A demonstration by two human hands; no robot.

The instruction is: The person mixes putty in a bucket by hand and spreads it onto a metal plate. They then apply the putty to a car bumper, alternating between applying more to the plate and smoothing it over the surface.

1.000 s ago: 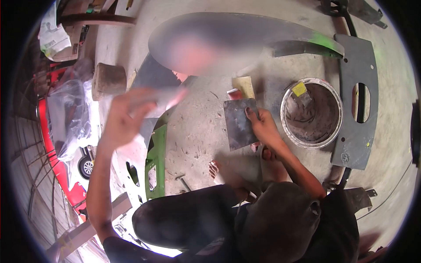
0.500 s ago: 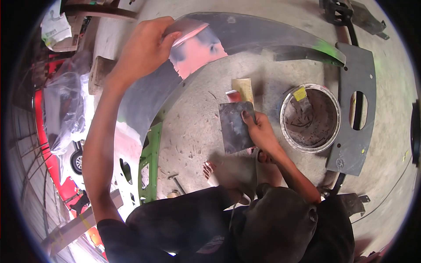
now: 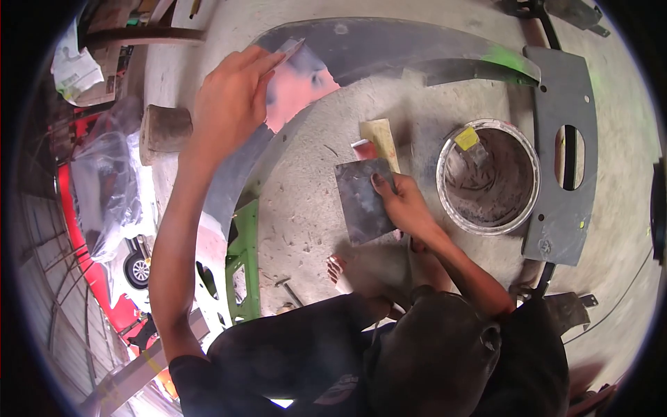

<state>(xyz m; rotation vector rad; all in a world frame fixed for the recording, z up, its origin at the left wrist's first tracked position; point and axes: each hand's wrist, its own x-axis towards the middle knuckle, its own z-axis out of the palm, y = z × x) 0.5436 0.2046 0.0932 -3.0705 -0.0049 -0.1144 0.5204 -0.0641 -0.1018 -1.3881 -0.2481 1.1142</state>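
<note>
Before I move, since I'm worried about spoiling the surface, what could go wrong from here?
The thin tool in your left hand might drag or leave ridges across the pink patch, whose lower edge already looks ragged. Your right hand pinches the dark plate by one side, so it could tip or slip towards the floor.

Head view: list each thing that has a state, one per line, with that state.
Left hand: fingers closed on a thin flat tool
Right hand: gripping the plate
Dark plate: held, smudged
Curved panel: grey, with a pink patch
Bucket: open, stained inside
Plastic sheet: crumpled
</note>
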